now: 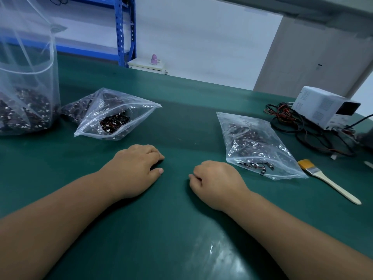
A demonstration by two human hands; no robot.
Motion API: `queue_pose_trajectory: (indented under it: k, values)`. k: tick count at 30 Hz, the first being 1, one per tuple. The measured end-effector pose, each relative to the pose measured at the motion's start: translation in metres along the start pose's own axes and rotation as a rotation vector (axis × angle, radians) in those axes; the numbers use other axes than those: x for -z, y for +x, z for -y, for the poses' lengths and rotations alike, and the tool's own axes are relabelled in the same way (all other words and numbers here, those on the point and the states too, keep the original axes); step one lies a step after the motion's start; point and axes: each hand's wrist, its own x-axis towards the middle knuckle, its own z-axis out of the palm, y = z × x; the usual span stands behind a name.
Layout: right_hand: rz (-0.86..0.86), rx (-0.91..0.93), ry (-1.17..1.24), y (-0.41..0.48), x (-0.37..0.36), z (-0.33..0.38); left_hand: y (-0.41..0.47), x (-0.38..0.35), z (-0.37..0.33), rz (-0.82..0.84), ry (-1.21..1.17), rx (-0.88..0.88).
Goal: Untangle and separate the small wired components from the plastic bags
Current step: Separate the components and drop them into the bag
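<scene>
Two clear zip bags of small dark wired components lie on the green mat (pixel 181 229). The left bag (pixel 113 116) gapes open toward me, just beyond my left hand (pixel 135 168). The right bag (pixel 256 146) lies flat to the right of my right hand (pixel 216 184), with a few components near its front edge. Both hands rest palm-down on the mat with fingers loosely curled, and they hold nothing. A tall mesh bag (pixel 26 81) at the far left holds many more components.
A brush (pixel 327 178) with a pale wooden handle lies right of the right bag. A white box-shaped device (pixel 325 108) and tangled black and red cables (pixel 298 128) sit at the back right. Blue shelving (pixel 123 31) stands behind the table.
</scene>
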Motion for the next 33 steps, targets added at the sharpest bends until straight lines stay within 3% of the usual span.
queue_pose_trajectory:
  k: [9,15,20,23,27,33]
  values:
    - [-0.083,-0.432,0.063,-0.041,0.022,-0.082,-0.001,0.003,-0.001,0.012,0.012,-0.007]
    - [-0.051,-0.728,0.121,-0.037,0.027,-0.122,-0.002,0.004,-0.002,0.015,0.019,-0.013]
    - [-0.377,-0.769,0.475,-0.014,0.029,-0.12,-0.002,0.004,-0.001,0.024,0.023,-0.011]
    - [-0.481,-0.784,0.597,0.009,0.033,-0.117,-0.001,0.004,-0.001,0.039,0.028,-0.012]
    - [-0.394,-0.573,0.508,0.023,0.028,-0.118,-0.001,0.003,0.001,0.042,0.016,-0.02]
    - [-0.404,-0.731,0.711,0.009,0.02,-0.112,-0.003,0.007,-0.004,-0.046,-0.116,0.005]
